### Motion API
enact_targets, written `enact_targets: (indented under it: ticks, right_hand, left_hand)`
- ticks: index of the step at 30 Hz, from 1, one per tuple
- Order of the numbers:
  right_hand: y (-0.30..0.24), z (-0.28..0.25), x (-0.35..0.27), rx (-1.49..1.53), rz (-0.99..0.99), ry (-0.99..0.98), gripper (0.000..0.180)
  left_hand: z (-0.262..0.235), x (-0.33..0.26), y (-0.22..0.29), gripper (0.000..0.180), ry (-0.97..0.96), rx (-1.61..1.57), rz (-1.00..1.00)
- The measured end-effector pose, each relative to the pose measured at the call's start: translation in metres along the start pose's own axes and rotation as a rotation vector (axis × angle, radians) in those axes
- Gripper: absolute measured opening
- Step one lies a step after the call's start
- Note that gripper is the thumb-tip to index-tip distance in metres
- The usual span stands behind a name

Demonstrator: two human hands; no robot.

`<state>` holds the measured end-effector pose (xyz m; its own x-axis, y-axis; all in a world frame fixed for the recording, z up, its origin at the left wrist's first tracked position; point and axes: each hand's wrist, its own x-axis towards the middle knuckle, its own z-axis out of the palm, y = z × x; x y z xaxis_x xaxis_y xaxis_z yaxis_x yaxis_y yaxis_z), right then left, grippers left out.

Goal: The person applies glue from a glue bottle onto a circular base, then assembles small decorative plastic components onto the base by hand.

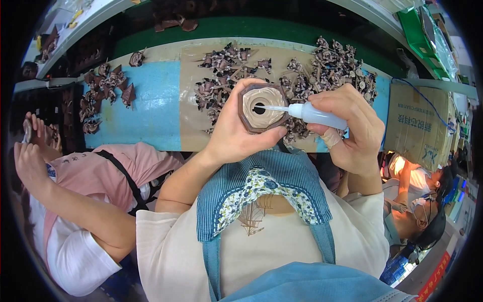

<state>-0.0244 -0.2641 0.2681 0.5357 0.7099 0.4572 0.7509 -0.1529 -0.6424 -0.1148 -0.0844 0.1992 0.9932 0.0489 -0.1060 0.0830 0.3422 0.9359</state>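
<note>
My left hand (pixel 232 121) is wrapped round a brown, many-sided hollow piece (pixel 246 122) with a cream inner face and a dark hole in its middle. From the right, my right hand (pixel 352 123) grips a small translucent squeeze bottle (pixel 324 117) with a long thin nozzle (pixel 274 107). The nozzle lies across the piece, its tip over the hole; whether it touches the rim I cannot tell. A tan strip is wrapped round my right thumb. Behind both hands, small brown-and-black figurines (pixel 332 65) lie heaped on the table.
Blue sheet and brown board cover the table (pixel 151 100). More brown pieces (pixel 108 85) lie at the left. A cardboard box (pixel 417 123) stands at the right, below a green bin (pixel 420 32). One person in pink (pixel 100 176) works close at my left; others sit at the right.
</note>
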Motion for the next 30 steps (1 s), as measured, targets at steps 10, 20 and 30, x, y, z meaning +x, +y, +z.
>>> enact_targets:
  ticks: [10, 20, 30]
  right_hand:
    - [0.002, 0.005, 0.002, -0.035, -0.018, 0.001, 0.035]
    - [0.011, 0.009, 0.007, -0.043, -0.004, -0.006, 0.034]
    - [0.064, 0.018, 0.011, 0.468, 0.443, 0.204, 0.031]
  left_hand:
    - [-0.001, 0.001, -0.003, 0.068, -0.005, -0.002, 0.007]
    - [-0.008, 0.009, -0.008, 0.065, 0.005, -0.013, -0.042]
    - [-0.030, 0.021, -0.004, 0.062, 0.065, 0.321, -0.020]
